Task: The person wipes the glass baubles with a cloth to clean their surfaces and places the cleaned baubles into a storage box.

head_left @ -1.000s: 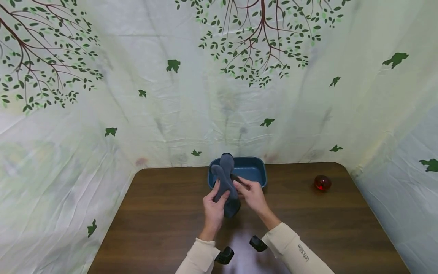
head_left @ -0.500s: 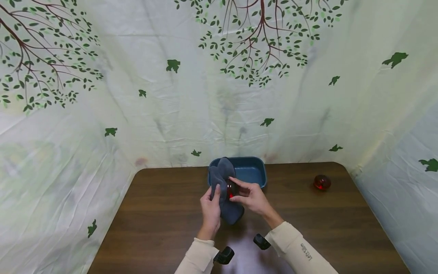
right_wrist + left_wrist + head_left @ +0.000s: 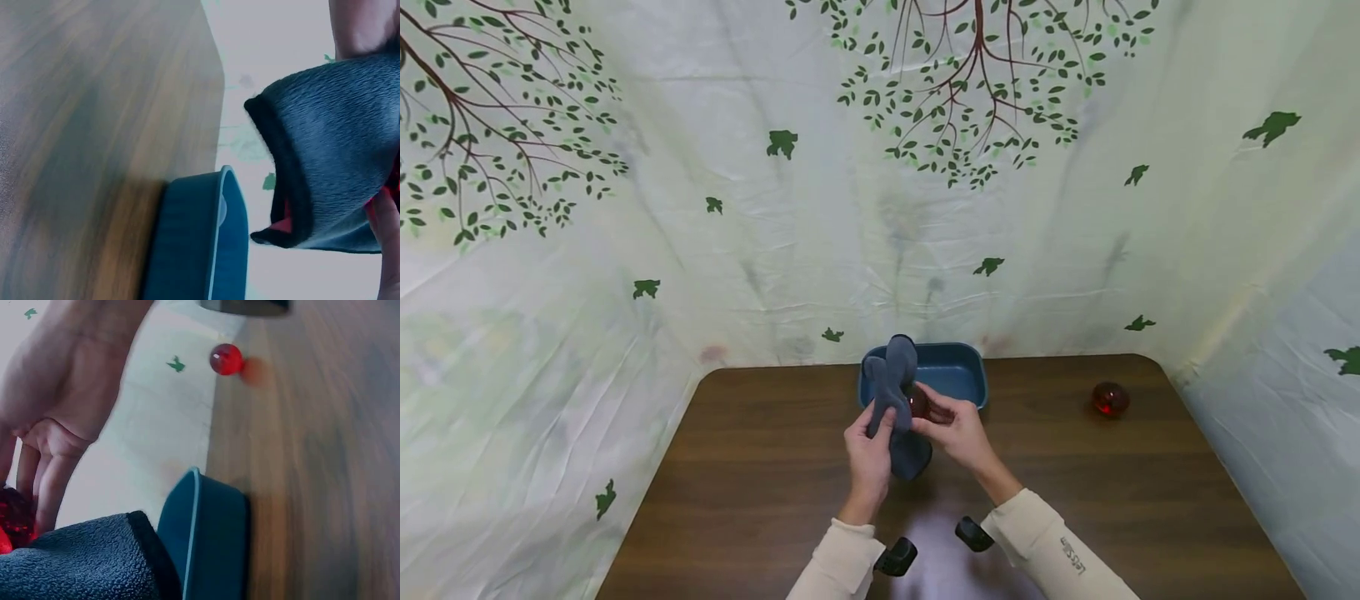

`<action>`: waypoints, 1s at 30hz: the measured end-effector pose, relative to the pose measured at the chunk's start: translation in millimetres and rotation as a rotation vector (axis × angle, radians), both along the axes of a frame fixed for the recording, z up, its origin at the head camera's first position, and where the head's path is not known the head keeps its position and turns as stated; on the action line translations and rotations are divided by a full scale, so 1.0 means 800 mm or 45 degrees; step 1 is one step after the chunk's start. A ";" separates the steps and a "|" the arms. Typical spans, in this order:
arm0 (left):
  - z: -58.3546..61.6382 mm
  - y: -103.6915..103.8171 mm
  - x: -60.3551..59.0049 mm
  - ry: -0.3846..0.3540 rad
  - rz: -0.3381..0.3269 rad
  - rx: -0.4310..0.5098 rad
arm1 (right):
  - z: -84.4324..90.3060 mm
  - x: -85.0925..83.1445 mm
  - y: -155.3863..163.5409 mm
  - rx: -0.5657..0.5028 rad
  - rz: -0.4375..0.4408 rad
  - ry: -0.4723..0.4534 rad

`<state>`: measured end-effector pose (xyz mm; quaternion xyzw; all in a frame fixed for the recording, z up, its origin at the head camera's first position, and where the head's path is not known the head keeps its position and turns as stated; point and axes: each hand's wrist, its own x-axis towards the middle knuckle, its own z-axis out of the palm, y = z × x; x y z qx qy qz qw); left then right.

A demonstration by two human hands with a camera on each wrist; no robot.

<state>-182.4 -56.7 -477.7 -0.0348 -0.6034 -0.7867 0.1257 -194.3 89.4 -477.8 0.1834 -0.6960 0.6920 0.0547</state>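
My left hand [image 3: 880,421] grips a dark grey fleece cloth [image 3: 891,387] that stands up in front of the blue tray [image 3: 958,371]. My right hand [image 3: 928,415] pinches a small shiny red object [image 3: 917,402] against the cloth. Both hands are above the table, just before the tray. The left wrist view has the cloth [image 3: 75,565] at the bottom left, the red object [image 3: 11,519] beside it, and fingers [image 3: 44,462] touching it. In the right wrist view the cloth [image 3: 331,150] is wrapped over something red [image 3: 281,225], mostly hidden.
A second red ball [image 3: 1108,398] lies on the brown wooden table [image 3: 760,467] at the far right; it shows in the left wrist view too [image 3: 226,359]. A sheet printed with trees and leaves [image 3: 880,208] surrounds the table on three sides.
The cloth has been worked over the red object: its top drooped, then stands up again. My right hand has shifted a little toward the tray with the red object.
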 end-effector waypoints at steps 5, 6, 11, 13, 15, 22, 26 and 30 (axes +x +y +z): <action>0.003 0.000 -0.003 -0.144 0.037 0.023 | -0.005 -0.004 -0.001 0.033 0.034 0.180; 0.003 0.000 -0.003 -0.167 0.039 0.028 | -0.006 -0.004 -0.001 0.038 0.031 0.182; 0.000 0.000 -0.002 -0.113 -0.023 0.023 | -0.002 -0.003 0.000 0.055 -0.055 0.012; 0.000 0.000 -0.002 -0.058 -0.060 0.016 | 0.001 -0.002 0.001 0.030 -0.070 -0.063; 0.001 0.001 -0.002 -0.005 -0.095 0.004 | 0.004 -0.002 0.001 -0.011 -0.069 -0.106; 0.005 0.002 -0.007 0.000 -0.087 0.023 | 0.003 -0.002 0.001 -0.031 -0.052 -0.038; 0.008 0.002 -0.009 -0.146 -0.006 0.059 | -0.003 -0.003 0.002 0.026 0.019 0.122; 0.005 0.001 -0.008 -0.260 0.019 0.073 | -0.006 -0.004 0.008 0.106 0.124 0.182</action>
